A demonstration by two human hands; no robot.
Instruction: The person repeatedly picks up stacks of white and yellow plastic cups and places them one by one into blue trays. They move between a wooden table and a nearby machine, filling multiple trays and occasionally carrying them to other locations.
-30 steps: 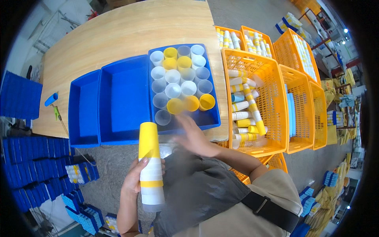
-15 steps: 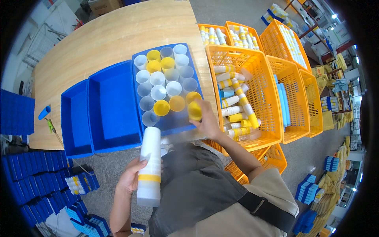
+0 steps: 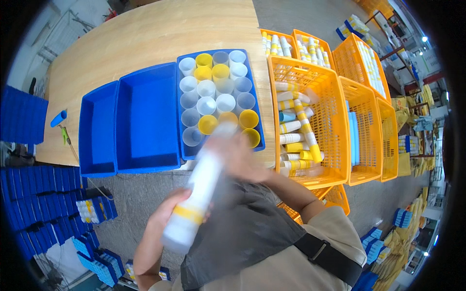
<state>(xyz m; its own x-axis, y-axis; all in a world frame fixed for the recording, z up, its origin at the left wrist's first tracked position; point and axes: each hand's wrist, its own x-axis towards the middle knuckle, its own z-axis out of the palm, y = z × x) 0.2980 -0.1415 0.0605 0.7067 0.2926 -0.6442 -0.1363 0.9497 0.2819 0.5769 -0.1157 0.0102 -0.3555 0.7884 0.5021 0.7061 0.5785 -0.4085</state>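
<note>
My left hand [image 3: 171, 206] is closed round a long stack of nested plastic cups [image 3: 199, 184], mostly white with one yellow band near its lower end. The stack tilts, its upper end towards the right. My right hand [image 3: 242, 157] is at the top of the stack, smeared by motion, so its grip cannot be made out. Just beyond stands a blue tray [image 3: 188, 153] with rows of upright cups, white, clear and yellow. At its near right corner is a yellow cup [image 3: 251, 138]. The right hand and stack hide part of the near row.
Two blue trays [image 3: 148, 162] [image 3: 97, 169] without cups stand left on the wooden table [image 3: 145, 34]. A blue cup-shaped piece [image 3: 58, 119] lies further left. Orange crates [image 3: 335, 140] stand right, one holding loose cup stacks [image 3: 305, 123]. Blue trays [image 3: 41, 194] are piled lower left.
My right hand has let go of a yellow cup in the tray's near right corner and moved left to the stack's top. The stack has tilted to the right. The whole view has shifted slightly.
</note>
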